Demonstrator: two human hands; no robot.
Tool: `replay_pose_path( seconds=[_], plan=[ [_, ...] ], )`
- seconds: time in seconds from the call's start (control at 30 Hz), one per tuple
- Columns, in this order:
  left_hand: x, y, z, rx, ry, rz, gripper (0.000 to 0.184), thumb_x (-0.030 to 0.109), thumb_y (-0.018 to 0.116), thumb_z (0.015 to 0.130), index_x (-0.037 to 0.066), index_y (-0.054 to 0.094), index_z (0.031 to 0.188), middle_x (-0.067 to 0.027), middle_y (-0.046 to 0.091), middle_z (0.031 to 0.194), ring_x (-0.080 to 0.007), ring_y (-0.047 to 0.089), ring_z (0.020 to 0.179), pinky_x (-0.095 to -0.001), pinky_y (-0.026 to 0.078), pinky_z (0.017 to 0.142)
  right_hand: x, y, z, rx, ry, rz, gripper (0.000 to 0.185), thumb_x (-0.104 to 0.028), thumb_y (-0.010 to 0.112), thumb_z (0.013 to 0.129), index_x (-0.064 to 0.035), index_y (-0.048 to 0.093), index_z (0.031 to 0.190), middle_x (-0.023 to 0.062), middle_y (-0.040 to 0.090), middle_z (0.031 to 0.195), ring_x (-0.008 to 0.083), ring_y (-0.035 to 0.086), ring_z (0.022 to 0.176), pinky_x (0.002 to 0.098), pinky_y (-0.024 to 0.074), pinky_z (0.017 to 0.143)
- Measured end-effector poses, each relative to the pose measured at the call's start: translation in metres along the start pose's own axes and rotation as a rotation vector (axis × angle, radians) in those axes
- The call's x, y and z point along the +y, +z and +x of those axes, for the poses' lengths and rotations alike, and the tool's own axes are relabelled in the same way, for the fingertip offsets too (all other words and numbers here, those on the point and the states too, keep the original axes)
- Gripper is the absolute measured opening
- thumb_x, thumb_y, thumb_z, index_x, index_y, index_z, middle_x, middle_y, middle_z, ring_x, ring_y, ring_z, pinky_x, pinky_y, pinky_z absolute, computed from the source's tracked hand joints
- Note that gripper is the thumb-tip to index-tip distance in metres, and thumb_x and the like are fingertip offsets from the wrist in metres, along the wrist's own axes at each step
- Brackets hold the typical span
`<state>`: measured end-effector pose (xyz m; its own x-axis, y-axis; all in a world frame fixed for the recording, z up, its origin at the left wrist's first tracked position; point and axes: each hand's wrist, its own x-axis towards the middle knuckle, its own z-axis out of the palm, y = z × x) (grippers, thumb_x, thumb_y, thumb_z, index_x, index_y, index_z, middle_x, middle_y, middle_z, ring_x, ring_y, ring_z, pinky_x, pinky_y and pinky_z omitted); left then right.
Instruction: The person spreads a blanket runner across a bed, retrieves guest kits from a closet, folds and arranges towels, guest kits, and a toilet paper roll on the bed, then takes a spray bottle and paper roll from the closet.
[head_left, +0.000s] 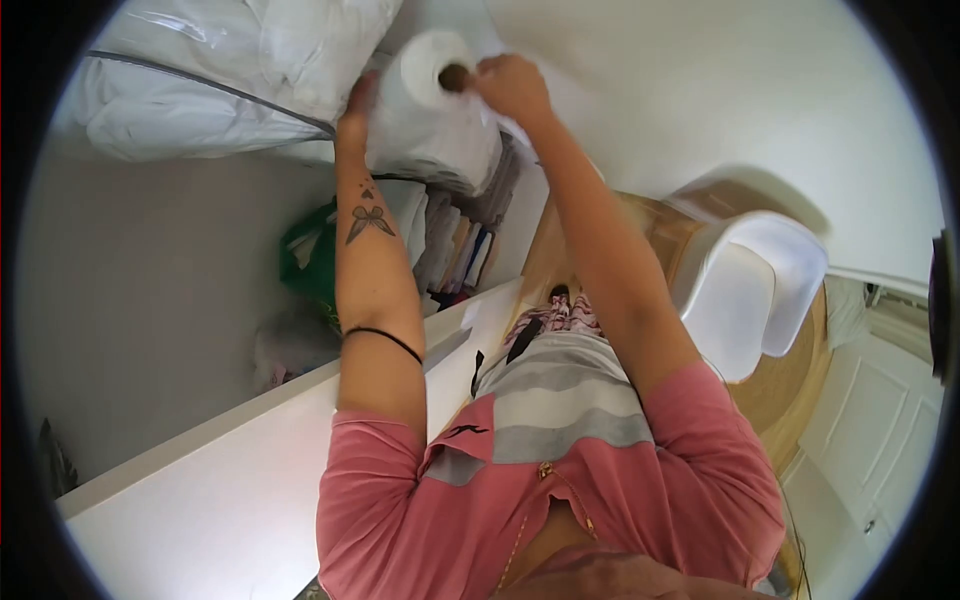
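Both arms reach up to a white roll (420, 95) with a dark hole in its end, at the top centre. My left hand (360, 100) lies against the roll's left side, partly behind it and blurred, so its fingers are hard to make out. On the other side, my right hand (512, 88) is closed at the edge of the roll's hole, its fingers bent; what they pinch is too small to tell. Below the roll, a white plastic-wrapped pack (465, 150) sits over the shelf.
White plastic-wrapped bundles (230, 70) fill the upper left. Lower down are a green bag (310, 255) and upright folded items (460, 250). A white chair (735, 290) stands at the right, near a white door (870, 420).
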<state>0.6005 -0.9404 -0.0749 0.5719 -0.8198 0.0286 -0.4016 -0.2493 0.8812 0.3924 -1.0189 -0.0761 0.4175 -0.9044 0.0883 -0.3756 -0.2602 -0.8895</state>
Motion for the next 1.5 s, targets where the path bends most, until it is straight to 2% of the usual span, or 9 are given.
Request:
replay_pose_path(
  seconds=[0.2, 0.27, 0.33, 0.47, 0.73, 0.8, 1.03, 1.4, 1.5],
  plan=[
    [-0.061, 0.016, -0.004, 1.039, 0.414, -0.059, 0.036, 0.018, 0.038, 0.090, -0.009, 0.045, 0.112, -0.0249, 0.047, 0.113, -0.0338, 0.048, 0.104, -0.0387, 0.038, 0.088, -0.004, -0.101, -0.026, 0.030, -0.012, 0.098, 0.030, -0.028, 0.065, 0.066, -0.0024, 0.064, 0.081, 0.0107, 0.062, 0.086, 0.0261, 0.059, 0.083, 0.0326, 0.0464, 0.074],
    [-0.061, 0.016, -0.024, 1.202, 0.598, 1.040, 0.033, 0.017, 0.037, 0.090, -0.006, 0.040, 0.113, -0.0219, 0.046, 0.111, -0.0332, 0.050, 0.094, -0.0416, 0.040, 0.086, 0.006, -0.128, -0.093, 0.225, -0.139, -0.114, 0.032, -0.029, 0.066, 0.067, 0.0002, 0.062, 0.080, 0.0117, 0.061, 0.092, 0.0286, 0.058, 0.087, 0.0331, 0.0453, 0.077],
    [0.000, 0.060, -0.070, 0.874, 0.736, 0.251, 0.029, 0.022, 0.036, 0.091, -0.003, 0.046, 0.100, -0.0181, 0.051, 0.103, -0.0279, 0.051, 0.093, -0.0388, 0.041, 0.085, 0.026, -0.153, -0.156, 0.351, -0.112, -0.147, 0.034, -0.030, 0.067, 0.060, -0.0042, 0.063, 0.082, 0.0127, 0.059, 0.089, 0.0312, 0.056, 0.085, 0.0374, 0.0449, 0.077],
    [0.080, 0.187, -0.212, -0.604, 0.356, -0.719, 0.074, 0.049, 0.055, 0.077, -0.002, 0.031, 0.123, -0.0147, 0.041, 0.119, -0.0262, 0.043, 0.108, -0.0384, 0.035, 0.092, 0.045, -0.212, -0.302, 0.473, 0.133, -0.172, 0.029, -0.024, 0.064, 0.064, 0.0003, 0.062, 0.078, 0.0148, 0.056, 0.086, 0.0336, 0.055, 0.076, 0.0400, 0.0435, 0.068],
    [0.132, 0.344, -0.447, -1.499, 0.149, -0.601, 0.086, 0.041, 0.068, 0.070, -0.002, 0.024, 0.130, -0.0150, 0.033, 0.130, -0.0256, 0.034, 0.119, -0.0375, 0.026, 0.099, 0.081, -0.296, -0.550, 0.904, 0.605, -0.197, 0.027, -0.024, 0.068, 0.065, 0.0004, 0.059, 0.074, 0.0127, 0.056, 0.082, 0.0305, 0.056, 0.075, 0.0373, 0.0447, 0.067],
    [0.139, 0.386, -0.495, -1.733, -0.285, -0.574, 0.081, 0.033, 0.070, 0.071, -0.002, 0.026, 0.129, -0.0149, 0.037, 0.128, -0.0249, 0.035, 0.119, -0.0381, 0.026, 0.100, 0.106, -0.318, -0.605, 0.968, 0.609, -0.220, 0.030, -0.026, 0.069, 0.064, 0.0004, 0.061, 0.077, 0.0135, 0.057, 0.082, 0.0307, 0.057, 0.075, 0.0370, 0.0449, 0.067],
    [0.213, 0.534, -0.648, -1.693, -0.520, -0.805, 0.062, 0.032, 0.054, 0.084, 0.004, 0.025, 0.131, -0.0094, 0.037, 0.130, -0.0258, 0.036, 0.120, -0.0481, 0.027, 0.100, 0.147, -0.478, -0.730, 1.225, 0.689, -0.117, 0.033, -0.024, 0.074, 0.064, -0.0028, 0.063, 0.087, 0.0114, 0.058, 0.083, 0.0233, 0.058, 0.079, 0.0319, 0.0453, 0.070],
    [0.158, 0.807, -0.603, -1.334, -0.333, -0.327, 0.047, 0.033, 0.058, 0.082, 0.010, 0.041, 0.119, -0.0063, 0.045, 0.116, -0.0213, 0.048, 0.102, -0.0389, 0.048, 0.076, 0.290, -0.689, -0.708, 1.224, 0.567, -0.005, 0.026, -0.017, 0.072, 0.066, -0.0044, 0.061, 0.086, 0.0063, 0.055, 0.086, 0.0161, 0.054, 0.079, 0.0275, 0.0424, 0.070],
    [0.232, 0.843, -0.625, -1.255, -0.854, -0.499, 0.046, 0.034, 0.060, 0.080, 0.012, 0.043, 0.117, -0.0028, 0.047, 0.110, -0.0178, 0.047, 0.096, -0.0363, 0.045, 0.076, 0.336, -0.760, -0.685, 1.211, 0.556, 0.188, 0.021, -0.014, 0.070, 0.070, -0.0033, 0.060, 0.084, 0.0036, 0.057, 0.078, 0.0130, 0.053, 0.073, 0.0258, 0.0421, 0.067]
  ],
)
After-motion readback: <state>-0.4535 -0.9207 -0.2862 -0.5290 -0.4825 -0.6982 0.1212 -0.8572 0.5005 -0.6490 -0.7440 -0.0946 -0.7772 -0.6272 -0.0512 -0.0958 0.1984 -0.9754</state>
